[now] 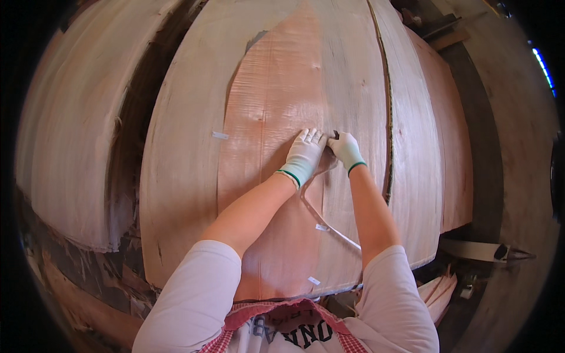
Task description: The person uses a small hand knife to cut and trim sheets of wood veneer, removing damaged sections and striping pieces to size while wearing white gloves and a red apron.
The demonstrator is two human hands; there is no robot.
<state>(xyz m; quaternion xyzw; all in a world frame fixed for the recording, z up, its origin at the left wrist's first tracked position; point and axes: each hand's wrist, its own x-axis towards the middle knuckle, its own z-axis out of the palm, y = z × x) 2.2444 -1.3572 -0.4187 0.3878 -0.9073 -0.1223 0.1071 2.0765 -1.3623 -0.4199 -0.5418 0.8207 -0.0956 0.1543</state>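
Observation:
A reddish wood veneer sheet (271, 88) lies lengthwise over a paler, wide veneer sheet (182, 147). My left hand (305, 154), in a white glove with a green cuff, rests with its fingers stretched out flat on the reddish sheet near its right edge. Just to its right, my right hand (346, 148), gloved the same way, is closed round a small dark tool (336, 135); only a bit of it shows, so its kind is unclear. A narrow pale veneer strip (318, 210) curls from beneath the hands toward my right forearm.
Small white tape pieces (220, 135) stick to the sheets. Another veneer stack (76, 129) stands left across a dark gap. To the right are more veneer sheets (450, 141) and a pale pointed object (477, 250). Veneer scraps (438, 294) lie at the lower right.

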